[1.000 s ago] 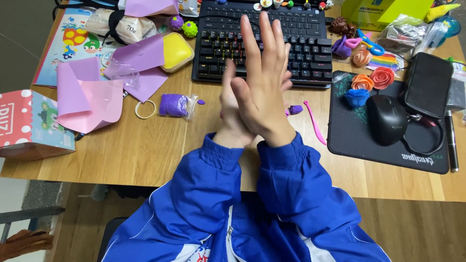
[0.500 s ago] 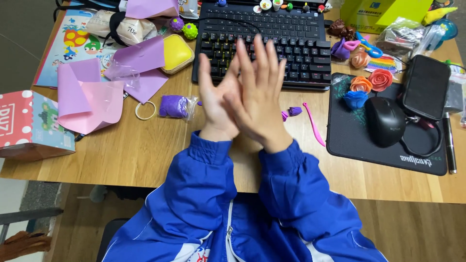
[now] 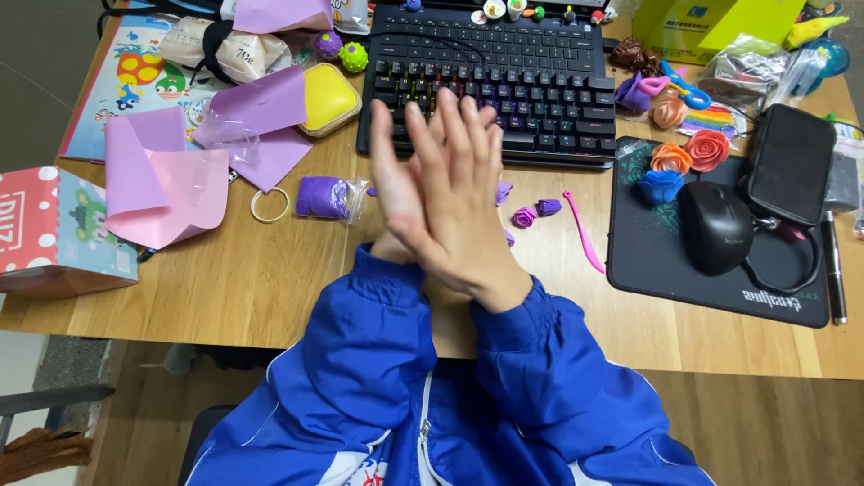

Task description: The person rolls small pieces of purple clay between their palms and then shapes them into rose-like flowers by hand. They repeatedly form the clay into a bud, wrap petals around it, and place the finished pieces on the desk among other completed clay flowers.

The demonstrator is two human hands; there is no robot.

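My left hand (image 3: pixel 391 180) and my right hand (image 3: pixel 459 207) are pressed flat together, palm to palm, fingers straight and slightly spread, raised above the wooden desk (image 3: pixel 270 288) in front of the black keyboard (image 3: pixel 540 72). The right hand lies over the left. Whether anything sits between the palms is hidden. Small purple clay pieces (image 3: pixel 525 216) lie on the desk just right of the hands. A thin pink tool (image 3: pixel 583 232) lies beside them. A lump of purple clay in a clear bag (image 3: pixel 322 196) lies to the left.
A black mouse (image 3: pixel 715 225) and clay roses (image 3: pixel 707 148) sit on a dark mouse pad (image 3: pixel 648 261), with a black phone (image 3: pixel 792 175) at the right. Pink plastic sheets (image 3: pixel 162 193), a yellow case (image 3: pixel 328 97), a white ring (image 3: pixel 269 205) and a red box (image 3: pixel 45 234) lie left.
The pressed hands have slid against each other. The right hand has shifted down and left across the left palm, and the pair has tilted a little to the left.
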